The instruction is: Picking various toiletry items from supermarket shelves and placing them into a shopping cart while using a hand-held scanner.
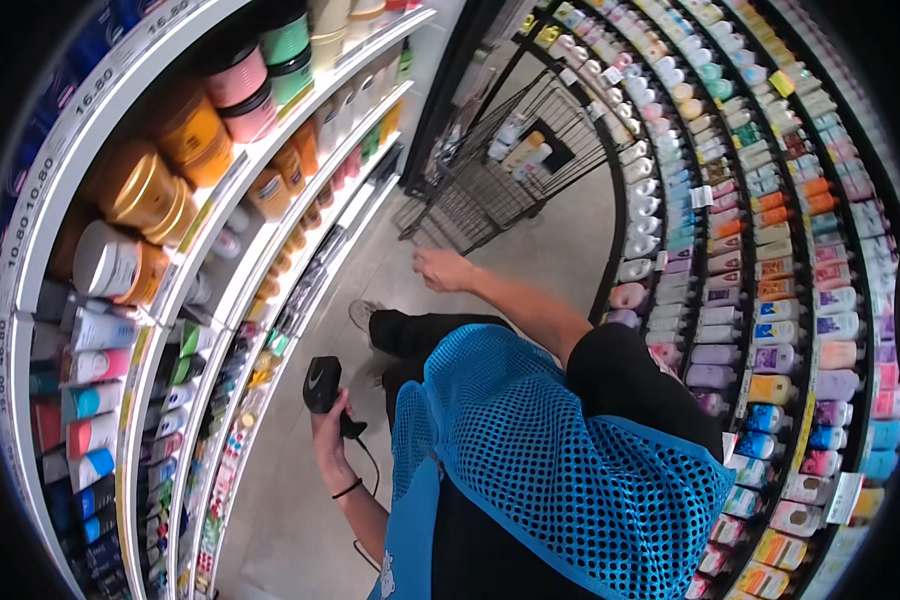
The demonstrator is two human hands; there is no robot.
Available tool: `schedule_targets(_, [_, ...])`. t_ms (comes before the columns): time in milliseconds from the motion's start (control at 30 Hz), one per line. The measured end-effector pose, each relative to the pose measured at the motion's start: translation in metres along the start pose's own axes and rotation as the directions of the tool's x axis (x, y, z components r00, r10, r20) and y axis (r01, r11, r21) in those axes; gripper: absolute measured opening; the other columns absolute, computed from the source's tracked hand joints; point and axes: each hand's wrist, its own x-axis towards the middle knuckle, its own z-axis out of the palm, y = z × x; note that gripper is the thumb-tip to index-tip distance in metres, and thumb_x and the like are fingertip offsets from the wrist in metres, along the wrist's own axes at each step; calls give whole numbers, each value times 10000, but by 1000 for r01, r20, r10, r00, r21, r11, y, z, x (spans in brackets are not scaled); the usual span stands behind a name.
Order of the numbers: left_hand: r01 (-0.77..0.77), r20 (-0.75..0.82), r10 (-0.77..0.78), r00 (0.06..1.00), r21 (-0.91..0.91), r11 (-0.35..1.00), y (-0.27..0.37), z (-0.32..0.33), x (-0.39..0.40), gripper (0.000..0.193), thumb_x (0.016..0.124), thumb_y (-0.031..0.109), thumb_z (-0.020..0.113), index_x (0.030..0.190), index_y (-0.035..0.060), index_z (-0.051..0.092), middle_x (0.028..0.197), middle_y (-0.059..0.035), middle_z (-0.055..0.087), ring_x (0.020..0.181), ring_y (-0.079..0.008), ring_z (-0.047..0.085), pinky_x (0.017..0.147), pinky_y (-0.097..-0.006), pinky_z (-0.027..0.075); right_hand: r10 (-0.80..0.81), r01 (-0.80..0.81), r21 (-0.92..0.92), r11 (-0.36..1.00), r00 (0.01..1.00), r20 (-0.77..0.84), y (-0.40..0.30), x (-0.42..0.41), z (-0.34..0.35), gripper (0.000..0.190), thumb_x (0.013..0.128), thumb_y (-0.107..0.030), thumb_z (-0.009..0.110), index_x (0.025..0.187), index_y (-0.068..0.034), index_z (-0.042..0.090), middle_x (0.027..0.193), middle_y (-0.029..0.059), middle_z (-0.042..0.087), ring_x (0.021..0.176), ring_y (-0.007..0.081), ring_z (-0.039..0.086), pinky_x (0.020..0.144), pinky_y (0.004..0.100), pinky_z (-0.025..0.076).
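Observation:
My left hand [333,429] is closed around the grip of a black handheld barcode scanner [322,384]; a thin cable hangs from the grip beside my wrist, which has a dark band. My right hand [444,270] reaches forward over the floor, fingers loosely bent, with no object visible in it. Just beyond it stands a wire shopping cart [487,187], holding several bottles [525,150] and a dark flat item. Whether the right hand touches the cart is not plain. A blue mesh vest [510,420] covers my torso.
Lit white shelves [166,300] with jars [109,259], tubes and bottles line the left side, price strips along their edges. Curved-looking dark shelves [727,409] packed with bottles [776,356] line the right. Between them runs the grey floor [277,457], with a shoe [361,315] on it.

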Motion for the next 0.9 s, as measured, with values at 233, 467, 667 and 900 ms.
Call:
schedule_targets(233, [-81, 49, 82, 995, -14, 997, 3, 56, 17, 186, 884, 83, 717, 1031, 16, 626, 801, -38, 592, 688, -131, 561, 662, -274, 443, 482, -514, 66, 855, 836, 263, 65, -155, 15, 277, 812, -185, 638, 1058, -59, 658, 1154, 165, 595, 1042, 370, 620, 893, 462, 521])
schedule_targets(467, [1, 61, -5, 998, 54, 999, 3, 135, 42, 131, 897, 51, 685, 1003, 14, 618, 780, -43, 582, 687, -137, 561, 651, -276, 436, 665, -630, 365, 686, 746, 36, 165, -139, -13, 216, 819, -186, 617, 962, -41, 690, 985, 187, 698, 959, 353, 672, 851, 447, 536])
schedule_targets(667, [154, 49, -168, 985, 209, 966, 18, 243, 104, 144, 897, 71, 692, 997, 18, 603, 745, -37, 571, 681, -145, 561, 650, -271, 442, 737, -442, 652, 616, 616, -278, 332, -104, -30, 240, 855, -172, 621, 1038, -33, 689, 905, 166, 705, 778, 290, 700, 730, 392, 560])
schedule_targets(900, [265, -55, -260, 964, 280, 923, 25, 427, 186, 155, 901, 111, 700, 990, 36, 598, 771, -28, 587, 710, -123, 568, 672, -263, 444, 999, -439, 898, -31, -32, 19, 603, -109, 31, 439, 878, -161, 626, 1268, 12, 526, 872, 120, 691, 698, 213, 685, 618, 342, 564])
